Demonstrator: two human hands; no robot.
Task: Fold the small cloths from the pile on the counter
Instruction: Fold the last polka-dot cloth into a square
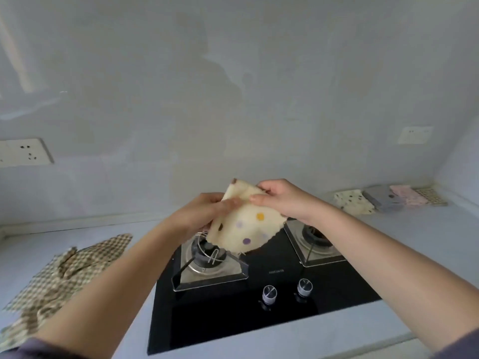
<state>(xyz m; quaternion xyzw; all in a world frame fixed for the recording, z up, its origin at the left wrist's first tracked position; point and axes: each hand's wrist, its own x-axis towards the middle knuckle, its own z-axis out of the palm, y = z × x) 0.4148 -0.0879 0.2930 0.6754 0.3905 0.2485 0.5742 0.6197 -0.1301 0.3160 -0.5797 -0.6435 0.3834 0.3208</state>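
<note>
Black gas hob (259,301) set in bench (427,244); two burners, two knobs (269,294) at front. Wall sockets (23,152) left and right.

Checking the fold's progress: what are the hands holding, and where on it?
Both hands, left and right, pinch the dotted cloth at its top edge, above the stove; the rest hangs free.

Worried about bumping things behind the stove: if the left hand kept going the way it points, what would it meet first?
Probably the right hand, which faces the left hand across the dotted cloth both pinch; depth is unclear.
</note>
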